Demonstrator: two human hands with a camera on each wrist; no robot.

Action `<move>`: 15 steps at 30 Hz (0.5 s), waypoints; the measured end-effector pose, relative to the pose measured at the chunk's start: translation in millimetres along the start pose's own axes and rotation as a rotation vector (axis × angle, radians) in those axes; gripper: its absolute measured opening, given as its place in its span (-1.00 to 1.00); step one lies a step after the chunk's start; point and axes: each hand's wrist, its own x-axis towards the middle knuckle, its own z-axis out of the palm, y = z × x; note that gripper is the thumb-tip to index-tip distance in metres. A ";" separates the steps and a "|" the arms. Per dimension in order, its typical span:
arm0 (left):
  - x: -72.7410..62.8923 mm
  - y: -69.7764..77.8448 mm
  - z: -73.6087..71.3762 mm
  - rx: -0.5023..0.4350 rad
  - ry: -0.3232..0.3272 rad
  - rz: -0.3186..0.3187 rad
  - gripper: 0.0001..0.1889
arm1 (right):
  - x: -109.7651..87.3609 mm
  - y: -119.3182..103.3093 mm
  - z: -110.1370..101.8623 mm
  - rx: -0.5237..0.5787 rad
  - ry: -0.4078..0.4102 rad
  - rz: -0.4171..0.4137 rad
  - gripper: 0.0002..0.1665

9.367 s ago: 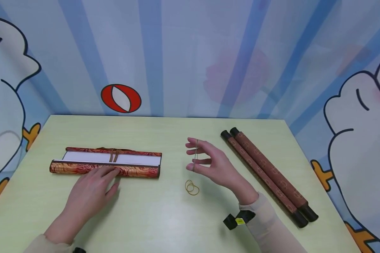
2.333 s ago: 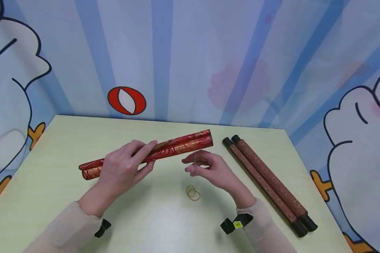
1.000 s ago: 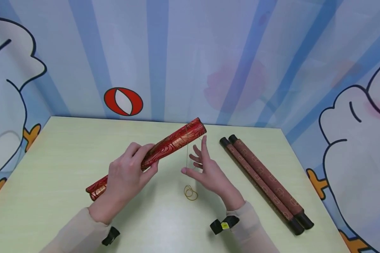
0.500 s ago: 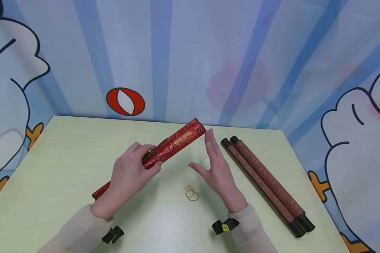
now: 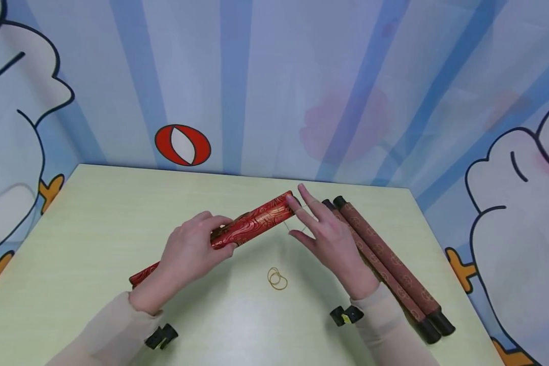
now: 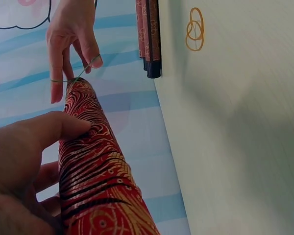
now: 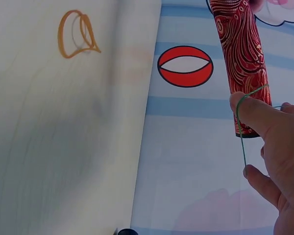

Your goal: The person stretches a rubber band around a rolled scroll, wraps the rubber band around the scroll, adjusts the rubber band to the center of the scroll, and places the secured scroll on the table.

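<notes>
A rolled scroll with a red and gold swirl pattern (image 5: 256, 222) is held up slantwise above the table, its right end higher. My left hand (image 5: 193, 248) grips it around the middle, thumb on the near side. At that raised end my right hand (image 5: 331, 243) has its fingers spread, with one finger lying against the scroll. A thin green rubber band (image 7: 241, 134) is stretched from the scroll's end over the fingers and thumb of the right hand. In the left wrist view the band (image 6: 90, 63) runs between that hand's fingers close to the scroll's tip.
Loose yellow rubber bands (image 5: 279, 288) lie on the pale table (image 5: 238, 325) below the hands. Two brown patterned scrolls with black ends (image 5: 393, 259) rest side by side at the right, partly behind the right hand. A printed cloth wall (image 5: 265, 101) stands at the table's back edge.
The scroll, earlier lying partly unrolled on the table, is now rolled up and lifted in the left hand. Since half a second ago, the right hand has moved right and one finger has come onto the scroll.
</notes>
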 end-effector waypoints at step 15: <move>-1.9 -5.9 -3.4 0.117 -0.130 0.075 -0.45 | 8.1 12.1 -10.9 0.009 -0.130 -0.138 -0.17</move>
